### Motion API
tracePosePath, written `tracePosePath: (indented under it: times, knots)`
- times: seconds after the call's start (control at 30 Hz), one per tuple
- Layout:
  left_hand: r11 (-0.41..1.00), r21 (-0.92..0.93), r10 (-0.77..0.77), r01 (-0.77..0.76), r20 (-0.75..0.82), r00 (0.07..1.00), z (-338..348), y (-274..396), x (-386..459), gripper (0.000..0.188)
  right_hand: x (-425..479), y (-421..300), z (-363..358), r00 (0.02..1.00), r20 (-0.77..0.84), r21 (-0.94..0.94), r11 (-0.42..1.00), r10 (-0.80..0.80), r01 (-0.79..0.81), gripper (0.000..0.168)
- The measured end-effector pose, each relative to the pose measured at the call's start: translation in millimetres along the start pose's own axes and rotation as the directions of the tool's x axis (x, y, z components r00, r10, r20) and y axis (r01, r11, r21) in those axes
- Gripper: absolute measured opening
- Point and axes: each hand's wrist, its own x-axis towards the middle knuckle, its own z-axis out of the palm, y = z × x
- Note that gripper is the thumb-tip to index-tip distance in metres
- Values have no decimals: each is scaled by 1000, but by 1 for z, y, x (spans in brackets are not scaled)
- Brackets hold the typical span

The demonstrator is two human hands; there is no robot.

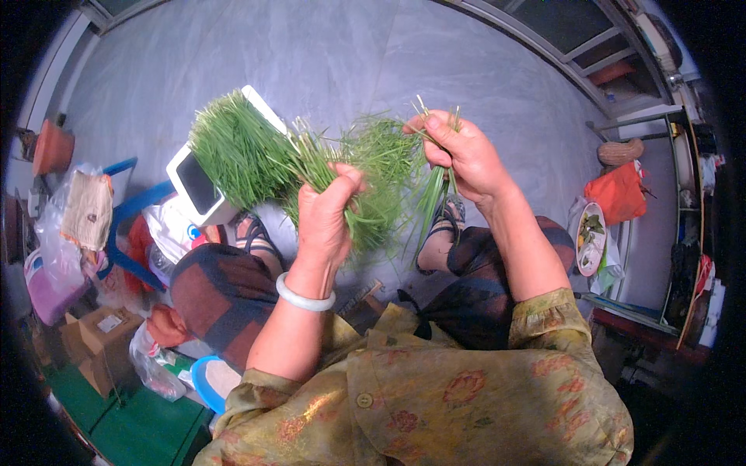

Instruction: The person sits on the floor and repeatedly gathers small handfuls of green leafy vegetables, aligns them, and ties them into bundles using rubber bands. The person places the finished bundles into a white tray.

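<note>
My left hand (329, 212), with a pale bangle (305, 297) on the wrist, grips a bunch of thin green stalks (312, 154) that look like garlic chives. Their whitish ends point up and away from me; the green blades hang below the fist. A few stalks (437, 175) are pinched between thumb and fingers of my right hand (457, 148), light ends upward. To the left, a thick heap of the same greens (242, 157) lies across a white object with a dark panel (198, 180). Loose blades (384, 143) lie on the floor between my hands, partly blurred.
A blue frame (131, 227) and plastic bags (172, 227) stand left of my knee. Lower left are a cardboard box (105, 343) and a blue-rimmed basin (204, 384). On the right, an oval dish with scraps (591, 239) sits by a red bag (618, 192) and a metal rack (670, 233).
</note>
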Motion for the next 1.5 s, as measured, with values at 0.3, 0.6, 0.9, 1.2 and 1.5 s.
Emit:
tracePosePath:
  times: [0.3, 0.6, 0.9, 1.2, 1.5]
  knots:
    - [996, 79, 48, -37, -131, 990, -5, -1, 10, 5, -9, -16, -19, 992, -110, 174, 984, 62, -42, 32]
    - [935, 354, 23, -1, -59, 998, 13, -9, 6, 11, -14, -24, -16, 998, -38, 304, 952, 57, -43, 34]
    - [989, 128, -74, 71, 19, 997, 10, -6, 2, 22, -19, -19, 5, 976, 189, 329, 930, 104, -163, 34]
    - [997, -13, -73, 79, 253, 965, 22, -3, -5, 30, -14, 6, 33, 986, 113, 80, 988, 122, -131, 31]
    - [951, 307, 28, -37, 34, 999, 24, -10, -9, 12, -15, 17, 35, 993, 37, -94, 990, 112, -108, 30]
